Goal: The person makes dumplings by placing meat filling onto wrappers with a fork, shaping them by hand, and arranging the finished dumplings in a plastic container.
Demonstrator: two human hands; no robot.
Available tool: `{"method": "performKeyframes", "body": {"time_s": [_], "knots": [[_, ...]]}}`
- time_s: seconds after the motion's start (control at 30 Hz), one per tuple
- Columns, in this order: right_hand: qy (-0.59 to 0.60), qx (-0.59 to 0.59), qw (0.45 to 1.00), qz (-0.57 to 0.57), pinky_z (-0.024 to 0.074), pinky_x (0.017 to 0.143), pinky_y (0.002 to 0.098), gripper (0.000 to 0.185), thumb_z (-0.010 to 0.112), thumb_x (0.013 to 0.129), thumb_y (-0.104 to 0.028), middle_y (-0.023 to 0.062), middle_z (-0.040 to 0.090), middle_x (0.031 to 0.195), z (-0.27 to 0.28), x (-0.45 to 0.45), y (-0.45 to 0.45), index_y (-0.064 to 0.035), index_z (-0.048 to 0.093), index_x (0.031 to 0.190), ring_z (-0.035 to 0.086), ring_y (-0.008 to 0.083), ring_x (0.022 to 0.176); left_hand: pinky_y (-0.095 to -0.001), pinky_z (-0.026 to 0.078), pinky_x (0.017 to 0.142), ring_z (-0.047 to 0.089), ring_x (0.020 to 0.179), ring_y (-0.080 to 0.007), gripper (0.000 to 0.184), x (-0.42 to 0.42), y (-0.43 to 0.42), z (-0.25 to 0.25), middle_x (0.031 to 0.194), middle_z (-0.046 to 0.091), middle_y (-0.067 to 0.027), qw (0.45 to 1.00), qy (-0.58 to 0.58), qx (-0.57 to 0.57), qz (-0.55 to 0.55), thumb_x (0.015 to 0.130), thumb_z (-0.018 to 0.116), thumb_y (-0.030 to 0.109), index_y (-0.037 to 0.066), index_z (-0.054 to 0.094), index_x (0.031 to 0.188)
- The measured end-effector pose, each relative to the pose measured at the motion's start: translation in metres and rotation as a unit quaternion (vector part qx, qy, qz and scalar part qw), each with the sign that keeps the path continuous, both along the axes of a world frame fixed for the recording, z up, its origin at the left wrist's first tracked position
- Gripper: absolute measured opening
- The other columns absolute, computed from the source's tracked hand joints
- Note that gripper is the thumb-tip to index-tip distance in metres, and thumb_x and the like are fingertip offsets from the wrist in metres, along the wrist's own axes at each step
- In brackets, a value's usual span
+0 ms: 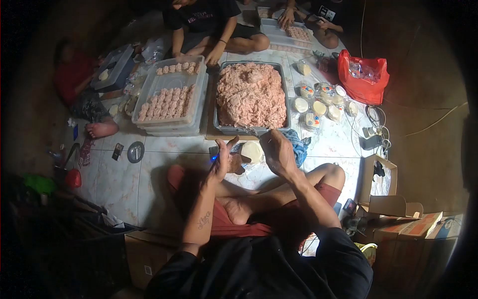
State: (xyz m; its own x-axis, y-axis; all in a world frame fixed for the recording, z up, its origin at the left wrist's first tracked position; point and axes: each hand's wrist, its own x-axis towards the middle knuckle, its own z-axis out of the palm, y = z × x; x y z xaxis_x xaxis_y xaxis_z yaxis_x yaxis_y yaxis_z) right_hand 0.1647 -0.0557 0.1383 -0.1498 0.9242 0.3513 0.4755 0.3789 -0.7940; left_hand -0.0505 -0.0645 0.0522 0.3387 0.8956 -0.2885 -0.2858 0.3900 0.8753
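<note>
A large grey tray (215, 119) heaped with pink minced mixture (251, 94) lies in front of me. Below its near edge, my left hand (228, 158) is raised with its fingers spread and nothing in it. My right hand (277, 152) is closed near the tray's near right corner, around something I cannot make out; a shiny, clear-looking piece shows beside its fingers. Between my hands, a round pale wrapper stack (251, 152) sits on the floor. Left of the tray, stacked clear containers (199, 107) hold rows of shaped pink pieces (167, 103).
Co-workers sit across and to the left; one person's hand (286, 19) is over a far container (269, 27). Right of the tray are round packets (320, 107), a red bag (363, 77), cables and an open carton (378, 184). A blue cloth (298, 148) lies beside my right hand.
</note>
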Motion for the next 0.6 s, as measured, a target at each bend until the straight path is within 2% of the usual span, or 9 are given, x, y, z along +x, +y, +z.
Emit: {"method": "performKeyframes", "body": {"time_s": [0.1, 0.17, 0.2, 0.33, 0.37, 0.43, 0.47, 0.5, 0.6], "knots": [[0.015, 0.010, 1.000, 0.014, 0.0478, 0.070, 0.0437, 0.008, 0.061, 0.085, 0.005, 0.0229, 0.060, 0.086, 0.000, -0.008, -0.008, 0.0031, 0.058, 0.092, 0.061, 0.0411, 0.079, -0.0230, 0.034, 0.050, 0.039, 0.051, -0.0107, 0.099, 0.000, 0.004, -0.004, 0.069, 0.051, 0.0005, 0.999, 0.030, 0.029, 0.033, 0.088, 0.009, 0.085, 0.016, 0.027, 0.157], [0.022, 0.018, 0.999, 0.039, 0.0486, 0.070, 0.0420, 0.006, 0.063, 0.085, 0.000, 0.0217, 0.060, 0.082, -0.018, -0.016, -0.012, 0.0019, 0.058, 0.089, 0.062, 0.0363, 0.078, -0.0238, 0.040, 0.051, 0.046, 0.051, -0.0123, 0.101, -0.005, 0.006, -0.001, 0.070, 0.052, -0.0009, 1.000, 0.014, 0.016, 0.000, 0.086, 0.009, 0.086, 0.016, 0.027, 0.157], [-0.011, 0.024, 0.999, 0.039, 0.0486, 0.070, 0.0449, 0.007, 0.061, 0.087, -0.002, 0.0238, 0.060, 0.085, -0.034, -0.019, -0.010, 0.0025, 0.058, 0.091, 0.061, 0.0410, 0.079, -0.0241, 0.042, 0.051, 0.049, 0.051, -0.0128, 0.101, -0.005, 0.006, 0.002, 0.070, 0.052, -0.0014, 1.000, 0.009, 0.011, -0.011, 0.086, 0.008, 0.086, 0.016, 0.027, 0.157], [-0.056, 0.103, 0.987, -0.108, 0.0490, 0.070, 0.0473, 0.011, 0.058, 0.085, 0.001, 0.0258, 0.062, 0.087, -0.080, -0.001, 0.012, 0.0025, 0.059, 0.096, 0.061, 0.0459, 0.079, -0.0336, 0.059, 0.062, 0.068, 0.065, -0.0233, 0.115, -0.003, -0.002, 0.032, 0.100, 0.070, -0.0226, 0.997, 0.058, 0.006, -0.050, 0.079, 0.010, 0.092, 0.006, 0.029, 0.153], [0.023, -0.032, 0.994, -0.099, 0.0493, 0.069, 0.0445, 0.013, 0.056, 0.085, 0.004, 0.0240, 0.062, 0.085, -0.090, 0.006, 0.019, 0.0023, 0.060, 0.097, 0.062, 0.0414, 0.077, -0.0340, 0.059, 0.061, 0.069, 0.067, -0.0242, 0.120, -0.007, -0.002, 0.027, 0.104, 0.070, -0.0242, 0.998, 0.051, -0.006, -0.042, 0.078, 0.010, 0.094, 0.001, 0.032, 0.150], [0.025, -0.034, 0.997, -0.067, 0.0483, 0.066, 0.0404, 0.011, 0.058, 0.087, 0.004, 0.0215, 0.061, 0.082, -0.032, 0.011, -0.001, 0.0022, 0.060, 0.097, 0.062, 0.0347, 0.074, -0.0398, 0.060, 0.072, 0.070, 0.080, -0.0299, 0.117, -0.010, -0.001, 0.012, 0.111, 0.068, -0.0264, 0.992, -0.099, -0.063, 0.039, 0.081, 0.013, 0.091, -0.002, 0.038, 0.146], [0.056, -0.016, 0.996, -0.067, 0.0464, 0.064, 0.0386, 0.008, 0.060, 0.088, 0.004, 0.0197, 0.059, 0.080, -0.008, 0.004, -0.010, 0.0024, 0.060, 0.096, 0.058, 0.0310, 0.070, -0.0488, 0.055, 0.089, 0.067, 0.102, -0.0383, 0.113, -0.010, 0.000, 0.009, 0.119, 0.064, -0.0282, 0.977, -0.169, -0.093, 0.087, 0.084, 0.016, 0.089, -0.004, 0.042, 0.143], [0.054, -0.018, 0.996, -0.066, 0.0464, 0.064, 0.0386, 0.008, 0.060, 0.088, 0.004, 0.0197, 0.059, 0.080, 0.000, 0.000, -0.017, 0.0024, 0.060, 0.096, 0.058, 0.0310, 0.070, -0.0488, 0.055, 0.089, 0.067, 0.102, -0.0383, 0.113, -0.009, 0.001, 0.007, 0.119, 0.064, -0.0282, 0.977, -0.170, -0.095, 0.089, 0.084, 0.016, 0.089, -0.004, 0.042, 0.143], [0.028, -0.032, 0.999, 0.001, 0.0456, 0.064, 0.0401, 0.014, 0.061, 0.086, 0.007, 0.0216, 0.057, 0.081, -0.016, -0.008, -0.047, 0.0021, 0.060, 0.099, 0.056, 0.0342, 0.069, -0.0716, 0.038, 0.102, 0.053, 0.124, -0.0436, 0.106, -0.007, -0.006, -0.015, 0.135, 0.056, -0.0255, 0.883, -0.444, -0.146, 0.037, 0.084, 0.035, 0.086, -0.002, 0.042, 0.141]]}}
